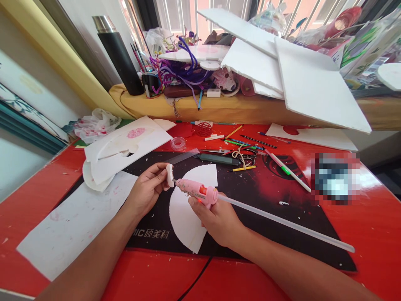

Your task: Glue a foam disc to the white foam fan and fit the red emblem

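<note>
My left hand [149,187] pinches a small white foam piece [170,175] above the black mat [250,225]. Wrapped round the handle of a pink glue gun [197,191] is my right hand [221,219]. The gun's nozzle points left and is at the foam piece; whether they touch is hard to tell. A long translucent glue stick [288,223] extends from the gun's back toward the lower right. Beneath the gun lies a white curved foam sheet [184,217], partly hidden by the gun and my right hand.
Scissors [216,151], pens and a dark green cutter [217,159] lie behind the mat's middle. White foam sheets [125,146] and a paper [78,221] are at the left. A black bottle [120,58] and foam boards [316,83] occupy the ledge. A cable crosses the front.
</note>
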The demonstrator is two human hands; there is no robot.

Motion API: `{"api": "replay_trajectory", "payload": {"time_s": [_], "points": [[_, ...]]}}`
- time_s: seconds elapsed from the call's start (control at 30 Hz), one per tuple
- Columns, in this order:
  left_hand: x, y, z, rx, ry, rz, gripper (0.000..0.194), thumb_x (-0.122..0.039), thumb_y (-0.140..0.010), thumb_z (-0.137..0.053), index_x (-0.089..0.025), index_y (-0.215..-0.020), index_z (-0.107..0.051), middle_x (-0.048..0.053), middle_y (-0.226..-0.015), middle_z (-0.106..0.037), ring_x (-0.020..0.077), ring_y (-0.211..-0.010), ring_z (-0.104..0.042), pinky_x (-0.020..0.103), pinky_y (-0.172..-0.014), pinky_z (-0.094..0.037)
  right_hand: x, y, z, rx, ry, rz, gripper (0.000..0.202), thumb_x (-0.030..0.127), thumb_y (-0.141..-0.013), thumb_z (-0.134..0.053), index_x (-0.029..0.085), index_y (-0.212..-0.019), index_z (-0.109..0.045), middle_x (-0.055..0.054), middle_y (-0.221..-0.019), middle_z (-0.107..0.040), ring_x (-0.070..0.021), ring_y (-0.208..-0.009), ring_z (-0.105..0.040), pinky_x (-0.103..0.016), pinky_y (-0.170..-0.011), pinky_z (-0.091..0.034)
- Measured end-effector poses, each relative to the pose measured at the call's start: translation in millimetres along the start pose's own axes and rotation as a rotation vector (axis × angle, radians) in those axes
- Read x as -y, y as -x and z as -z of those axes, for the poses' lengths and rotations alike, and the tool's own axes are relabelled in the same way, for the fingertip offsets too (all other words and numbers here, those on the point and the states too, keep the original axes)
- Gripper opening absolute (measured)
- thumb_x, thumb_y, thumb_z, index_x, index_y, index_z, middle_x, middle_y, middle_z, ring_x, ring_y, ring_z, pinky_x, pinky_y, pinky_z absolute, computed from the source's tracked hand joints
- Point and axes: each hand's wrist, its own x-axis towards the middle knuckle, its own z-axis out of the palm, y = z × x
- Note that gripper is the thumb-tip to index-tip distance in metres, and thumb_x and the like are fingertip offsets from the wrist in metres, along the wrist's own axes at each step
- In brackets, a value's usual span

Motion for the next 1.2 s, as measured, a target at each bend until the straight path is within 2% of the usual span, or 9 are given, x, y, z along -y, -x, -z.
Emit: {"api": "replay_trajectory", "payload": {"time_s": [0.27,0.43,0.5,0.7,0.8,0.97,1.2], "points": [[0.2,1.0,-0.5,0.011,0.001,0.004,0.032,-0.035,-0.074,-0.095,-0.018,-0.097,-0.081,0.003,-0.077,-0.071,0.0117,-0.061,-0.059,0.022,-0.054,-0.046,-7.0,-0.2,-0.8,-0.025,-0.024,-0.057,0.028,0.041,-0.101,-0.057,0.018,-0.096,-0.073,0.007,-0.054,-0.038,-0.0105,-0.048,-0.037,-0.023,-0.046,-0.029],[-0.3,0.7,-0.6,0.014,-0.007,0.004,0.032,-0.036,-0.075,-0.094,-0.017,-0.097,-0.081,0.003,-0.076,-0.07,0.0115,-0.061,-0.058,0.021,-0.054,-0.046,-12.6,-1.3,1.2,0.02,-0.046,-0.025,0.033,0.041,-0.104,-0.055,0.018,-0.115,-0.075,0.008,-0.054,-0.039,-0.0104,-0.047,-0.038,-0.022,-0.046,-0.031],[-0.5,0.6,-0.5,0.009,-0.011,0.005,0.033,-0.036,-0.075,-0.094,-0.017,-0.097,-0.081,0.003,-0.077,-0.071,0.0114,-0.061,-0.058,0.021,-0.054,-0.046,-13.7,-1.7,2.4,0.026,-0.037,0.0,0.033,0.042,-0.104,-0.055,0.018,-0.116,-0.075,0.007,-0.056,-0.04,-0.0103,-0.047,-0.039,-0.022,-0.047,-0.033],[0.5,-0.2,0.5,0.0,-0.011,0.005,0.035,-0.037,-0.073,-0.096,-0.017,-0.097,-0.081,0.003,-0.077,-0.07,0.0111,-0.061,-0.058,0.021,-0.054,-0.047,-21.4,-2.0,2.5,0.033,-0.047,-0.01,0.036,0.05,-0.104,-0.057,0.018,-0.099,-0.073,0.006,-0.056,-0.043,-0.0105,-0.048,-0.041,-0.022,-0.046,-0.033],[0.9,-0.6,0.9,0.006,-0.01,0.006,0.036,-0.038,-0.072,-0.096,-0.017,-0.097,-0.081,0.002,-0.076,-0.071,0.0109,-0.061,-0.058,0.021,-0.054,-0.047,-23.0,-2.1,2.0,0.035,-0.061,-0.022,0.037,0.051,-0.105,-0.056,0.019,-0.097,-0.072,0.006,-0.056,-0.043,-0.0107,-0.048,-0.041,-0.022,-0.045,-0.033],[0.5,0.1,0.3,-0.001,-0.017,0.005,0.038,-0.04,-0.07,-0.098,-0.018,-0.096,-0.082,0.002,-0.077,-0.071,0.0109,-0.061,-0.059,0.02,-0.053,-0.047,-16.6,-1.5,1.3,0.012,-0.032,-0.017,0.034,0.047,-0.104,-0.055,0.019,-0.1,-0.072,0.007,-0.054,-0.041,-0.0106,-0.047,-0.04,-0.022,-0.045,-0.031],[1.5,0.2,0.5,-0.011,-0.029,0.007,0.04,-0.041,-0.069,-0.099,-0.018,-0.097,-0.082,0.003,-0.08,-0.071,0.011,-0.061,-0.059,0.021,-0.053,-0.047,-9.7,-0.5,0.6,-0.016,0.043,-0.009,0.035,0.044,-0.103,-0.055,0.018,-0.085,-0.07,0.005,-0.053,-0.043,-0.0108,-0.048,-0.04,-0.023,-0.047,-0.03]]}}
